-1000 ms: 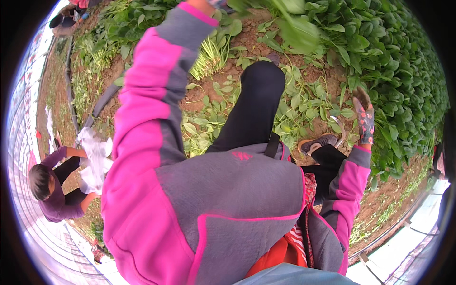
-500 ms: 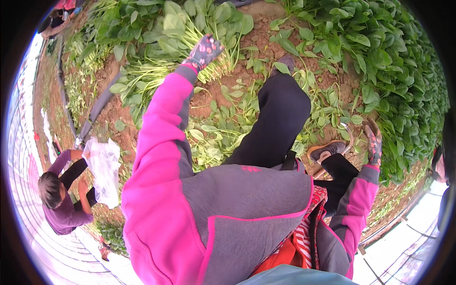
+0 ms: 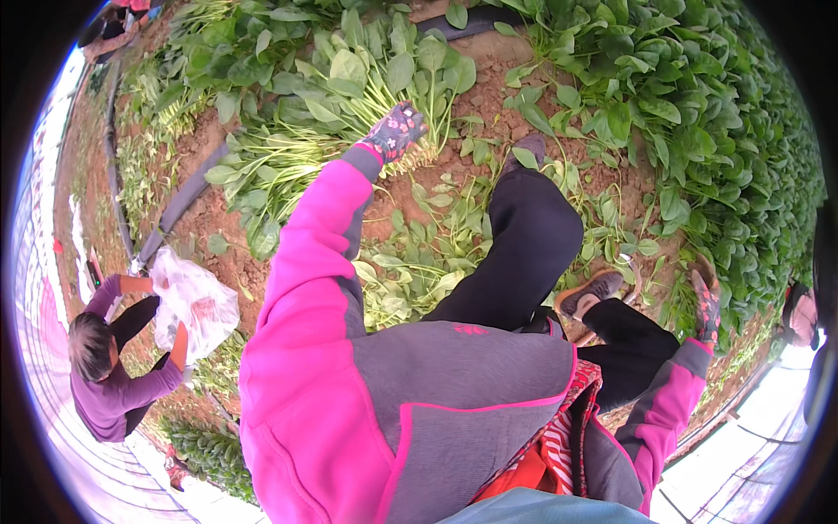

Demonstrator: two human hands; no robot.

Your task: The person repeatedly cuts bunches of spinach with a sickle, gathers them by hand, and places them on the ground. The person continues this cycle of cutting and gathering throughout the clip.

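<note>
My left hand [image 3: 397, 131], in a dark flowered glove at the end of a pink sleeve, reaches forward onto a pile of cut leafy greens [image 3: 349, 105] lying on the red soil. Its fingers curl down over the pale stem ends. My right hand [image 3: 705, 306], in the same kind of glove, is low at the right beside the standing green plants [image 3: 698, 131]. Whether it holds anything is too small to tell. My black-trousered knee [image 3: 532, 236] and a shoe [image 3: 589, 293] lie between the two hands.
A black hose [image 3: 179, 205] runs along the soil on the left. A person in a purple top [image 3: 105, 384] crouches at lower left holding a white plastic bag [image 3: 196, 301]. Other people show at the top left [image 3: 109, 22] and right edge [image 3: 799, 314]. Loose greens [image 3: 410, 271] lie by my knee.
My left hand has come back from the far plants toward me and settled on the pile of cut greens. My right hand stays low by the plants on the right.
</note>
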